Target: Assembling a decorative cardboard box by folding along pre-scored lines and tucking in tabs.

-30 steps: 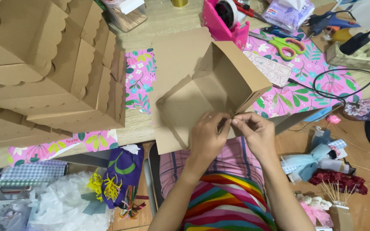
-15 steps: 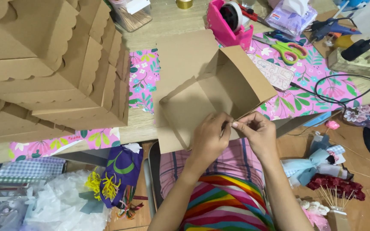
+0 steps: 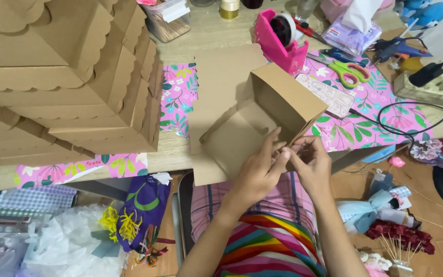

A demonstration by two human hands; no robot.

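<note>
The left hand (image 3: 256,172) and right hand (image 3: 311,163) are pinching the near corner of the half-folded brown box (image 3: 255,120), whose lid flap is lying open and flat.

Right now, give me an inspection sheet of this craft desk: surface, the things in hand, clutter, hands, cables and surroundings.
Surface: wooden desk partly covered by flowered paper.
Job's things: brown cardboard box, half folded, one side wall upright, front edge at the desk's near edge.
Clutter: stack of scalloped boxes at left; pink tape dispenser, green scissors, glue gun, tissue pack.
Hands: left hand and right hand both pinch the box's near right corner with their fingers.
Cables: black cord loops from a power strip across the paper.
Surroundings: plastic bags lower left; ribbon bows and red flowers lower right.
</note>
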